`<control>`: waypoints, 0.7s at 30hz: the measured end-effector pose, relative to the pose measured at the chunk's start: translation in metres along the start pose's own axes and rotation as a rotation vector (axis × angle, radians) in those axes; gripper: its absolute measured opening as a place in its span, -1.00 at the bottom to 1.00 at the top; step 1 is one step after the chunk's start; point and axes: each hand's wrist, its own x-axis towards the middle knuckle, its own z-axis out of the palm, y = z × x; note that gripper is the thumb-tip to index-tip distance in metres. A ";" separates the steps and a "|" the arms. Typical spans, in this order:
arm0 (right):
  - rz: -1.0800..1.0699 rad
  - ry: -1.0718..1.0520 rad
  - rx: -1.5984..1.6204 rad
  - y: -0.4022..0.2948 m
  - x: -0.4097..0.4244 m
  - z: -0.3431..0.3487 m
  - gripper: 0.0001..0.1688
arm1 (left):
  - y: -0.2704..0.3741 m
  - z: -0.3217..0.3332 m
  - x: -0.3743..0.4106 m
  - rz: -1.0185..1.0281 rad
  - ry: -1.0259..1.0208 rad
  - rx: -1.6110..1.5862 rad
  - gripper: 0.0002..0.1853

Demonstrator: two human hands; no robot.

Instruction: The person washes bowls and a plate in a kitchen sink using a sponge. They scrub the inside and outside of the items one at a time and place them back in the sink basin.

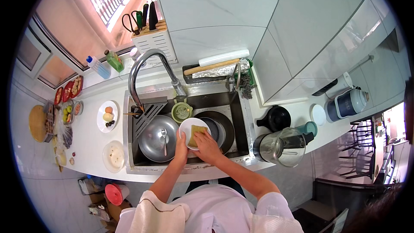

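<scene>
Above the sink [245, 113], a white bowl [187, 125] is tilted toward me, and my left hand [181, 147] grips its left side. Under the fingers of my right hand [207, 145] lies a yellow-brown dishcloth [196, 134], pressed against the inside of the bowl. Below my hands on the left, a round metal basin [148, 139] holds a metal spoon [165, 140]. A dark pan [228, 129] sits in the right of the sink, partly covered by the bowl and my right hand. Behind the bowl is a green strainer cup [181, 111].
A chrome faucet [132, 81] arches over the sink's left side. To the left stand a plate [102, 116] with eggs and a plastic bowl [109, 157]. A glass blender jug [288, 149] and a black pot [279, 118] are on the right. The knife block [155, 43] holds scissors.
</scene>
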 end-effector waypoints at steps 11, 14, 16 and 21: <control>0.066 0.106 0.291 -0.013 -0.007 0.008 -0.58 | 0.011 -0.010 0.015 0.098 -0.052 0.262 -0.39; -0.111 0.117 0.110 0.025 -0.022 0.004 -0.60 | 0.052 -0.003 0.008 -0.120 -0.150 0.325 -0.38; -0.143 0.127 0.057 0.028 -0.021 0.000 -0.59 | 0.065 0.004 0.004 -0.159 -0.207 0.322 -0.42; 0.198 0.112 0.367 -0.024 -0.004 0.002 -0.55 | -0.009 0.000 0.021 0.141 -0.029 0.246 -0.45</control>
